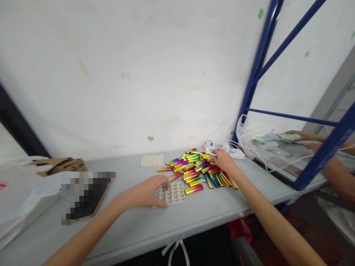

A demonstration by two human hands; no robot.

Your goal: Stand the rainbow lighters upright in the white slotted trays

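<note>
The near tray (177,194), pale and dotted with rows of round hollows, is lying on the grey desk (124,225), close to its front edge. Its left end is grasped by the left hand (152,190), with the thumb placed along the near side and the fingers bent over the far side. Just to the right of this tray, a loose heap of shiny strips (192,176) is spread, coloured in gold, red, green, blue and magenta (some are overlapped, others are laid nearly side by side). The far part of the heap is reached by the right hand (223,160), its fingertips lowered to the strips; whether one is gripped cannot be told.

A far tray (152,160) of similar make is set near the wall (166,81), to the left of the heap. Behind the right hand, a white power strip (237,153) is seen, with cables (256,151) led off to the right. At the left, a white plastic bag (24,199), some brown cardboard (59,166) and a dark flat object (90,199), partly blurred by pixels, are placed. On the right, beyond a blue metal frame (251,85), another person's hand (298,135) is held over a plastic-covered surface.
</note>
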